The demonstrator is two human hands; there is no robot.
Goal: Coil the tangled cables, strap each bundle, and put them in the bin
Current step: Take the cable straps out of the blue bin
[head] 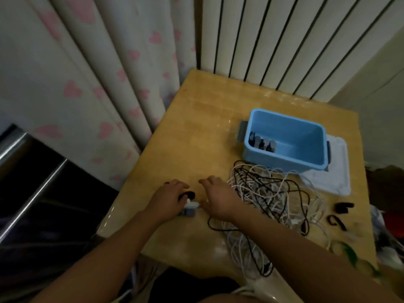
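White and black tangled cables lie just right of the right hand, its grip open; left hand grips a bundle.

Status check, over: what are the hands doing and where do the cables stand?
Left hand grips small bundle, right hand open beside. Tangled cables uncoiled. Bin nearly empty. Nothing blocking.

One blue bin, one tangled pile of cables, two loose black straps, one white lid, two hands.

Heart curtain, radiator, wood table.
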